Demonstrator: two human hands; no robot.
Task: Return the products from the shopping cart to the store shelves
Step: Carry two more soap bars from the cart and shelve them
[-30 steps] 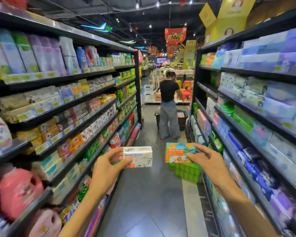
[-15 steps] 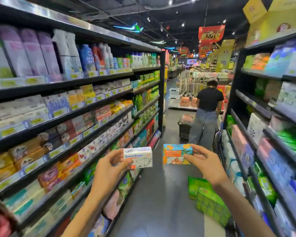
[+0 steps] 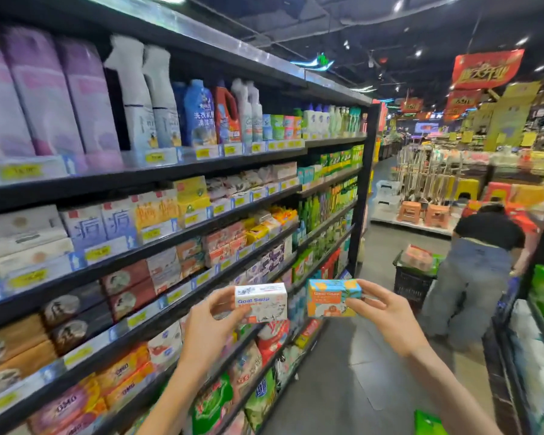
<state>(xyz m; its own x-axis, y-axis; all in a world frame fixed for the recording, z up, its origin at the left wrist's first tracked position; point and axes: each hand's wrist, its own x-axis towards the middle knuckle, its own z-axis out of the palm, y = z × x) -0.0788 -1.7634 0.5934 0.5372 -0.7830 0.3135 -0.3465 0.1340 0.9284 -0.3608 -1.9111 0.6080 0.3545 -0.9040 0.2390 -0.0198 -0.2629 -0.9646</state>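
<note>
Left hand pinches a white Goat Soap box; right hand pinches an orange-and-blue soap box. Both boxes sit side by side, slightly apart, in front of the soap shelves on the left.

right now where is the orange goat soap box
In the head view it sits low and right of centre, held in the right hand: the orange soap box is beside the white soap box in the left hand.
</note>
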